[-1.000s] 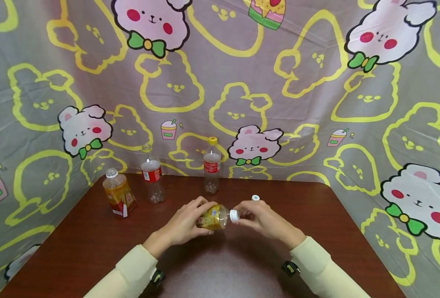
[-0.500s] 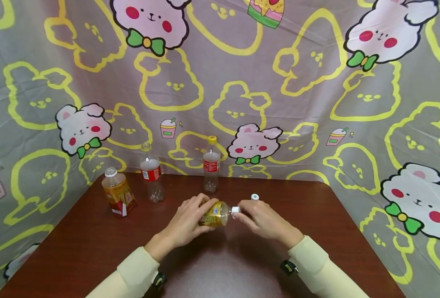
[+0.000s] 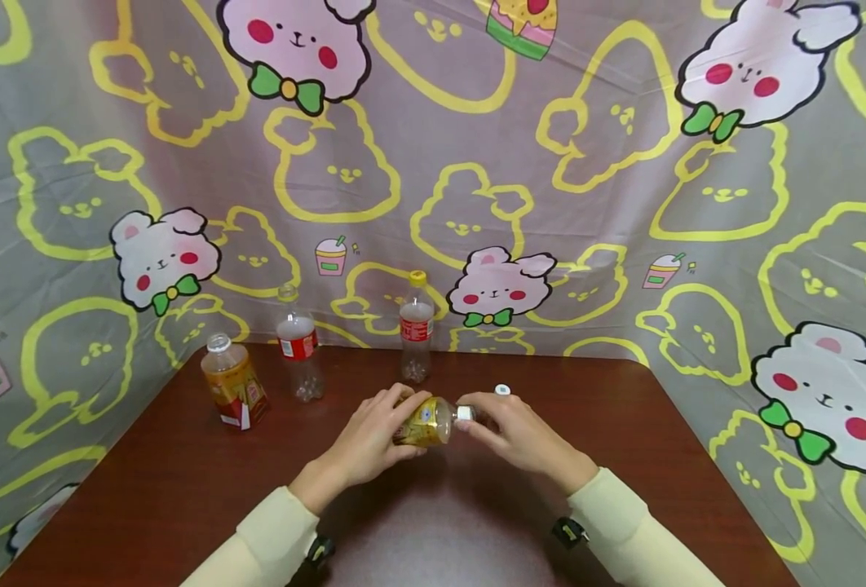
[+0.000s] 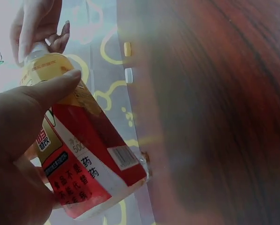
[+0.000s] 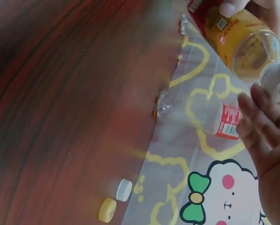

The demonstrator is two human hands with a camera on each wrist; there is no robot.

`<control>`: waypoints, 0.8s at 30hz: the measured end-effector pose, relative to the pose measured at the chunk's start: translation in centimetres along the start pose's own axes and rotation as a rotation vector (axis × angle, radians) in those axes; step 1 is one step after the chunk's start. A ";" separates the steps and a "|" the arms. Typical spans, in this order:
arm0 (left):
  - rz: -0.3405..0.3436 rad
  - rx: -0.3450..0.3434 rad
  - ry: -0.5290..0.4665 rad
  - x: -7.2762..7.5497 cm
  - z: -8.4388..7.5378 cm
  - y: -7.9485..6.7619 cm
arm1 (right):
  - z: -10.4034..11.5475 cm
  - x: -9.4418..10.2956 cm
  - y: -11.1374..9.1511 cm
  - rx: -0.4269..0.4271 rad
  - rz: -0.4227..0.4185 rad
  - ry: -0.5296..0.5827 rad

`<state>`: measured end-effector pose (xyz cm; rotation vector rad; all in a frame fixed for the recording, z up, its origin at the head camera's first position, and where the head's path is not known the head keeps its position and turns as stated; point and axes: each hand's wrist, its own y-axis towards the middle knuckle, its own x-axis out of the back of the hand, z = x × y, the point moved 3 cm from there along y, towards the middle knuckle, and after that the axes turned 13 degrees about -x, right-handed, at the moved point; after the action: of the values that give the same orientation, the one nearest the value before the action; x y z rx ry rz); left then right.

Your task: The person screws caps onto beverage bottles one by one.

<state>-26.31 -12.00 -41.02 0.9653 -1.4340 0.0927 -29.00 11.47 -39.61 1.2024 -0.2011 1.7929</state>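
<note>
My left hand (image 3: 370, 432) grips a plastic drink bottle (image 3: 424, 421) with a yellow and red label, tipped on its side over the table with its neck to the right. In the left wrist view the thumb lies across the label of this bottle (image 4: 95, 154). At the neck sits a white cap (image 3: 466, 414), which my right hand (image 3: 521, 432) pinches between thumb and fingers. The right wrist view has the same cap (image 5: 276, 84) at the bottle's mouth, with fingertips on its side. The bottle's clear shoulder shows no drink inside.
Uncapped bottles stand at the back left: one with an orange label (image 3: 236, 383), one with a red label (image 3: 299, 346). A yellow-capped bottle (image 3: 416, 330) stands at the back middle. Beyond my right hand lie a white cap (image 5: 124, 190) and a yellow cap (image 5: 108, 210). Patterned cloth (image 3: 594, 310) surrounds the table.
My right fingers have shifted their hold round the cap, and the cap has moved slightly up in the head view. The left hand keeps its grip on the bottle, almost still.
</note>
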 end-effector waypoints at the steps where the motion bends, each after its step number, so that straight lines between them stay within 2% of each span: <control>1: 0.003 0.006 -0.019 -0.1 0.1 -0.1 | 0.0 0.1 0.0 0.010 0.022 0.025; 6: 0.019 0.004 -0.066 -0.2 0.3 -0.3 | 0.2 0.4 -0.3 0.067 0.047 0.095; 10: 0.035 -0.001 -0.080 0.0 0.3 -0.3 | 0.5 0.6 -0.5 0.089 0.052 0.111; 16: 0.057 -0.010 -0.075 -0.1 0.0 -0.4 | 0.9 0.7 -0.6 0.057 0.078 -0.038; 24: 0.011 -0.049 0.014 -0.1 -0.6 -0.2 | 0.6 0.3 -0.6 0.028 0.041 -0.190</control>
<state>-25.70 -11.75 -41.08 0.9155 -1.4227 0.0719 -28.20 11.63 -39.26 1.3991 -0.3132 1.7212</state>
